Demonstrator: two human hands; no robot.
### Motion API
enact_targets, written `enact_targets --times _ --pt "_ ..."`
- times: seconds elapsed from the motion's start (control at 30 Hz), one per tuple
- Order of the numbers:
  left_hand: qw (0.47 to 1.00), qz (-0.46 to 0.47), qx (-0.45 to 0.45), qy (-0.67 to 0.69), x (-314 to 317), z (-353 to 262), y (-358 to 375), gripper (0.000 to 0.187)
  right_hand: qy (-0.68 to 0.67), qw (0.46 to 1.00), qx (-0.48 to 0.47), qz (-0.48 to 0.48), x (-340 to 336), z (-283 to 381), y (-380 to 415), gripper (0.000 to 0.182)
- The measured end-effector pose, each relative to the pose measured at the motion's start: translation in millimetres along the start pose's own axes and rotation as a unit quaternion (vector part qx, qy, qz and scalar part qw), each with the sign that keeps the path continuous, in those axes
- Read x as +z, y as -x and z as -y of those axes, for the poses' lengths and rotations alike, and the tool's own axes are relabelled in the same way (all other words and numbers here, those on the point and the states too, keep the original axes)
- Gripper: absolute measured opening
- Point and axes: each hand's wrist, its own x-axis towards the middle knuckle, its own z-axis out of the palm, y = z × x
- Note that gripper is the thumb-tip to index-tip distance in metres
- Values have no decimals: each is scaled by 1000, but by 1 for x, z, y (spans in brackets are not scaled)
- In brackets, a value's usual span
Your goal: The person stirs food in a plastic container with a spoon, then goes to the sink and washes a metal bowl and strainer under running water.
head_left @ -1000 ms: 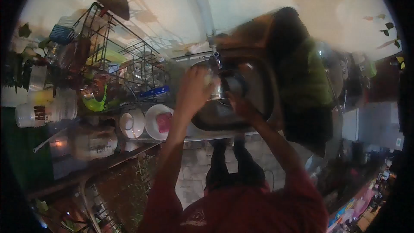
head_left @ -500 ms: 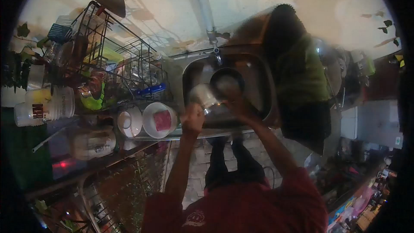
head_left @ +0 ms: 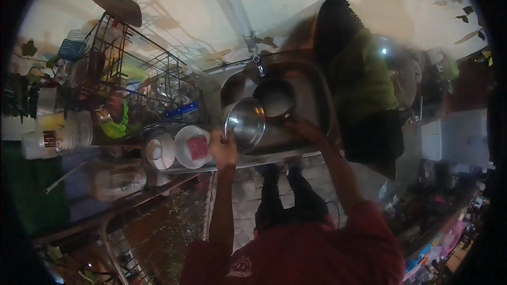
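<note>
Left hand point(head_left: 224, 150) closed at edge of shiny metal pot point(head_left: 245, 124), above left part of sink point(head_left: 311, 95). Right hand point(head_left: 310, 132) half-curled at dark pan point(head_left: 262, 86) inside sink; hold or touch, cannot tell. Possible slip: slick metal, one-sided grip; possible clank against pan. Contents of both unclear. Left of sink: white bowl point(head_left: 182, 150) with pink block point(head_left: 198, 148), knockable by left hand; farther left, smaller bowl point(head_left: 167, 153), round thing point(head_left: 157, 151) inside.

Drawn from beneath the tap point(head_left: 258, 66), a shiny round vessel point(head_left: 246, 125) now tilts in a person's left hand point(head_left: 224, 150) at the sink's point(head_left: 311, 95) front left; the right hand point(head_left: 308, 131), beside the vessel a second ago, has separated from it.
</note>
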Motion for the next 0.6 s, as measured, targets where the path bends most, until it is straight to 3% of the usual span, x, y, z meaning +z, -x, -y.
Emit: enact_targets --times 0.1,0.2,0.27,0.33,0.43,0.5,0.57,0.6 --pt "998 23 -66 8 -11 -5 5 24 101 988 -49 -106 8 -37 -1 48" --pt "998 39 -46 25 -12 -13 5 24 277 904 -118 -303 12 -75 6 39" --pt "993 96 -60 19 -8 -17 2 21 319 882 -118 -327 -6 -2 46 37" --pt "994 101 -50 0 4 -10 -4 19 357 859 -115 -349 -12 1 51 35" --pt "990 131 -42 -1 21 5 -16 18 249 908 8 -338 -11 -16 49 39" --pt "986 159 -44 18 30 12 -23 18 272 897 19 -349 -10 -16 56 43" --pt "982 174 72 15 39 18 -29 19 311 879 8 -361 -6 -20 58 49" --pt "982 176 73 15 44 18 -33 19 326 872 1 -365 -5 -18 61 51"
